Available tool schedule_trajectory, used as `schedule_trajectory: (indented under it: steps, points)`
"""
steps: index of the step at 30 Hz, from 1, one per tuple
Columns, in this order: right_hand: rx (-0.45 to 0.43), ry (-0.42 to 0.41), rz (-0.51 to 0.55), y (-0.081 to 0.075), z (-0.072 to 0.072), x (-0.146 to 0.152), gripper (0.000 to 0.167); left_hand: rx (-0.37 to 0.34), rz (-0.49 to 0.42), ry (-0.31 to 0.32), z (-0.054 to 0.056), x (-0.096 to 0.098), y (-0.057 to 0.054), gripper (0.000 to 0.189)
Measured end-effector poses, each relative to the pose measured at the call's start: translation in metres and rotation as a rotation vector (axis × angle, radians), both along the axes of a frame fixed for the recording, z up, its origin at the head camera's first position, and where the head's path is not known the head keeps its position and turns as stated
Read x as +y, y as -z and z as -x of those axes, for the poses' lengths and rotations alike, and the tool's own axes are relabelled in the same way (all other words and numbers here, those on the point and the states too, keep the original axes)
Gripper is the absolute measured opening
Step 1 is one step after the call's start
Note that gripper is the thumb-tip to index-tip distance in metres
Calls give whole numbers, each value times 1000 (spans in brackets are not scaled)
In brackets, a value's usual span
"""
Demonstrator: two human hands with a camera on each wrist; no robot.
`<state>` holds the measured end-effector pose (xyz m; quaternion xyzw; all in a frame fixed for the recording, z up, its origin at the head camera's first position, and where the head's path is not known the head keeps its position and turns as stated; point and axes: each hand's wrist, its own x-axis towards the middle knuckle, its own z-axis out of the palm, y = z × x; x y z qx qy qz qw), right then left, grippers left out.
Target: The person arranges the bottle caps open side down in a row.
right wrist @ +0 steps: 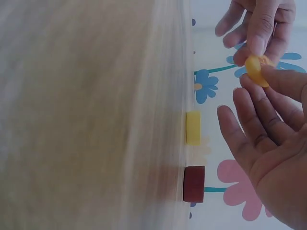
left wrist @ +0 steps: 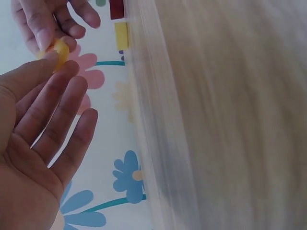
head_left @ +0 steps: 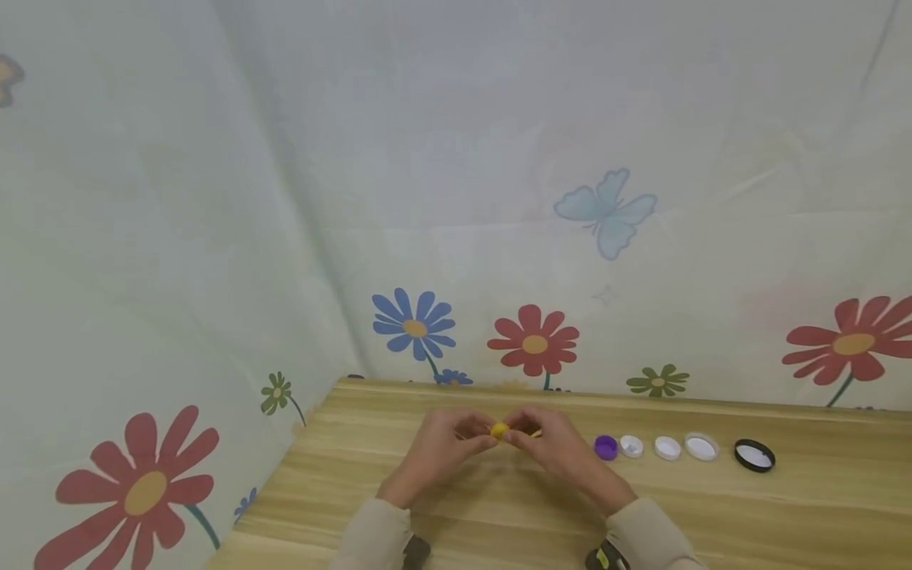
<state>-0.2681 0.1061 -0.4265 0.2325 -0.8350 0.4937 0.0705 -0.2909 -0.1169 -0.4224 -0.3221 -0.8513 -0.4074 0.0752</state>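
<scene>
Both hands meet over the table around a small yellow, round, cap-like piece (head_left: pixel 499 431). My left hand (head_left: pixel 443 445) pinches it between thumb and forefinger from the left, its other fingers extended in the left wrist view. From the right, my right hand (head_left: pixel 552 450) pinches the same yellow piece (right wrist: pixel 255 72) with thumb and fingertips. The fingers cover part of it, so its exact kind is unclear. Behind the hands, a yellow cap (right wrist: pixel 193 128) and a dark red-looking cap (right wrist: pixel 194 184) stand on the table in the right wrist view.
To the right of the hands lies a row: a purple cap (head_left: pixel 606 447), a white cap (head_left: pixel 631 446), another white cap (head_left: pixel 667 448), a pale wider lid (head_left: pixel 701 446) and a black-rimmed lid (head_left: pixel 754 456). The wooden table (head_left: pixel 712 522) meets a flower-printed curtain (head_left: pixel 463 237) at its back edge.
</scene>
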Motion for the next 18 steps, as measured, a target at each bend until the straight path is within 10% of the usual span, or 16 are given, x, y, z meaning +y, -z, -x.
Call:
schedule_trajectory:
  steps: [18]
  points:
    - [-63, -39, -2, 0, -1, -3, 16, 59, 87, 8, 0, -1, -3, 22]
